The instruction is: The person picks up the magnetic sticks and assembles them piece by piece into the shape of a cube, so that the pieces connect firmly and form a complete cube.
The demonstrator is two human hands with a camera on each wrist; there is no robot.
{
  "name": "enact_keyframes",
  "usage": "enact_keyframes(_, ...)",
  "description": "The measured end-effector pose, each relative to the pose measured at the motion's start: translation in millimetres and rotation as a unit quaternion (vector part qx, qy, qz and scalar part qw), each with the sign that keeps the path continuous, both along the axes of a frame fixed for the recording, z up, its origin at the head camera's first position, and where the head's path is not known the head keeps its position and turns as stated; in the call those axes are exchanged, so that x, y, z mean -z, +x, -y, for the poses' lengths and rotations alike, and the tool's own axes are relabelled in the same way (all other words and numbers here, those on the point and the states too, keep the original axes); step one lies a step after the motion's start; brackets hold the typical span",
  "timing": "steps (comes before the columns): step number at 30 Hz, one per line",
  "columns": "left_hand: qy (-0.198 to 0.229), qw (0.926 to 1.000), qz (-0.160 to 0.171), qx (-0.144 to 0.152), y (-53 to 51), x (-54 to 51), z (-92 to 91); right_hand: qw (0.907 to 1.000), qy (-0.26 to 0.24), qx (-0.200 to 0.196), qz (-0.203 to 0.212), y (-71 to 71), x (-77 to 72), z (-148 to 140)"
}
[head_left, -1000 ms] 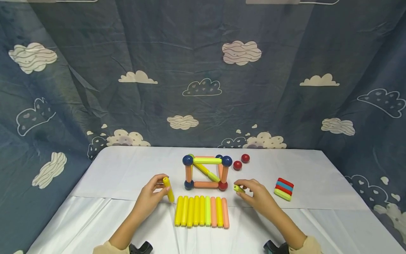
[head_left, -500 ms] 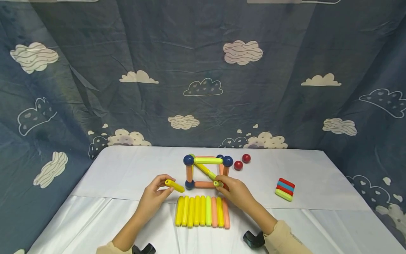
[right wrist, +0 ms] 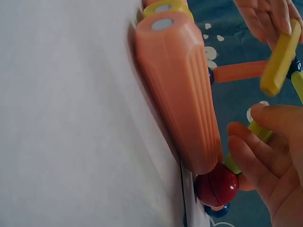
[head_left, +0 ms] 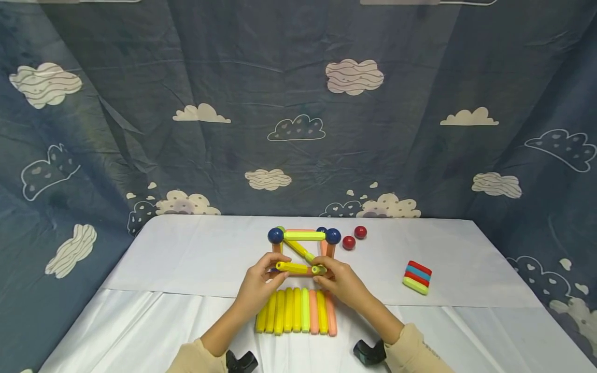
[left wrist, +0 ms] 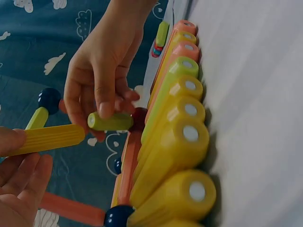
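My left hand (head_left: 258, 282) pinches a yellow magnetic stick (head_left: 293, 268), held level in front of the ball-and-stick frame. Beside it, my right hand (head_left: 344, 282) pinches a yellow-green stick (left wrist: 111, 121) between thumb and fingers. The two sticks' ends are close together; whether they touch I cannot tell. The frame behind has dark blue balls (head_left: 275, 235), orange uprights and a lime top bar (head_left: 304, 235), with a yellow diagonal stick (head_left: 297, 249) across it. Its lower front is partly hidden by the hands. In the left wrist view its red ball (left wrist: 138, 119) shows past the yellow-green stick.
Closer to me lies a row of several sticks (head_left: 288, 311), yellow, lime and orange. Two loose red balls (head_left: 349, 242) are right of the frame. A small stack of red, blue and lime pieces (head_left: 417, 278) lies farther right on the white cloth (head_left: 475, 280).
My left hand has moved right, turning its yellow stick from upright to level. The right hand came left to the front of the frame with its stick. The hands are now close together.
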State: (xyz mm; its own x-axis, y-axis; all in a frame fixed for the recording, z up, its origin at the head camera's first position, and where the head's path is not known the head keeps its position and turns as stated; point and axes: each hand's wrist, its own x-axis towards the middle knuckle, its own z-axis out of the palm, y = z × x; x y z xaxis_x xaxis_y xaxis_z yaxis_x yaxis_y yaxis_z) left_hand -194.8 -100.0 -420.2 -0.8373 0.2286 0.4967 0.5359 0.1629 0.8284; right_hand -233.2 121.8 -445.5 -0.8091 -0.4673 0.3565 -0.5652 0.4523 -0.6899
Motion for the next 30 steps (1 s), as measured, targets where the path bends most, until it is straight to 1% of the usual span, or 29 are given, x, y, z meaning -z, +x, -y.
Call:
enact_keyframes(3, 0.005, 1.0, -0.003, 0.005, 2.3, -8.2, -9.0, 0.9994, -0.024, -0.009, 0.025, 0.1, 1.7, 1)
enact_keyframes(5, -0.001, 1.0, -0.005, 0.004, 4.8, -13.2, -13.3, 0.9985, -0.038, -0.013, 0.037, 0.1, 2.5, 1)
enact_keyframes(7, -0.012, 0.9999, -0.006, -0.002, 5.0, -14.3, -16.3, 0.9973, -0.051, -0.018, 0.05, 0.2, 2.7, 2)
enact_keyframes(9, -0.017, 0.9998, -0.009, -0.006, 2.6, -11.1, -18.5, 0.9963, -0.06, -0.019, 0.058, 0.2, 2.8, 2)
enact_keyframes(12, -0.024, 0.9996, -0.012, -0.012, -3.9, -2.4, -20.0, 0.995, -0.072, -0.018, 0.066, 0.2, 3.0, 2)
enact_keyframes(14, -0.025, 0.9996, -0.011, -0.008, -8.3, 3.7, -20.2, 0.9947, -0.078, -0.016, 0.065, 0.1, 3.1, 3)
enact_keyframes(15, -0.028, 0.9995, -0.011, -0.005, -9.7, 5.6, -20.0, 0.9943, -0.082, -0.015, 0.066, 0.4, 2.9, 3)
enact_keyframes(17, -0.04, 0.999, -0.023, 0.0, -11.1, 6.9, -19.5, 0.9934, -0.093, -0.017, 0.065, 2.0, 0.3, 5)
enact_keyframes(18, -0.049, 0.9983, -0.032, 0.0, -11.3, 6.5, -18.9, 0.9928, -0.099, -0.018, 0.065, 3.8, -2.3, 6)
enact_keyframes(19, -0.061, 0.9968, -0.051, -0.004, -11.6, 5.7, -17.8, 0.9922, -0.105, -0.02, 0.065, 6.0, -5.8, 7)
enact_keyframes(20, -0.075, 0.9943, -0.074, -0.016, -11.9, 3.8, -16.3, 0.9915, -0.109, -0.02, 0.067, 8.3, -9.4, 8)
enact_keyframes(21, -0.091, 0.9901, -0.102, -0.032, -12.2, 1.1, -14.4, 0.9909, -0.114, -0.02, 0.07, 11.0, -13.5, 10)
enact_keyframes(23, -0.118, 0.9776, -0.16, -0.069, -14.9, -5.5, -9.6, 0.9911, -0.114, -0.016, 0.067, 15.6, -21.0, 12)
enact_keyframes(25, -0.145, 0.9637, -0.199, -0.105, -19.9, -13.1, -4.1, 0.9918, -0.113, -0.008, 0.061, 17.7, -24.7, 14)
enact_keyframes(26, -0.158, 0.9594, -0.202, -0.117, -22.9, -17.0, -1.4, 0.9923, -0.11, -0.002, 0.058, 17.5, -24.7, 15)
enact_keyframes(27, -0.17, 0.9582, -0.196, -0.121, -26.2, -19.9, 1.2, 0.9926, -0.108, 0.004, 0.055, 16.7, -23.8, 15)
enact_keyframes(28, -0.181, 0.9597, -0.179, -0.118, -29.4, -22.5, 3.4, 0.9932, -0.103, 0.011, 0.052, 14.9, -21.2, 15)
enact_keyframes(30, -0.207, 0.9642, -0.126, -0.108, -34.6, -26.4, 7.1, 0.9933, -0.098, 0.025, 0.057, 10.3, -14.8, 16)
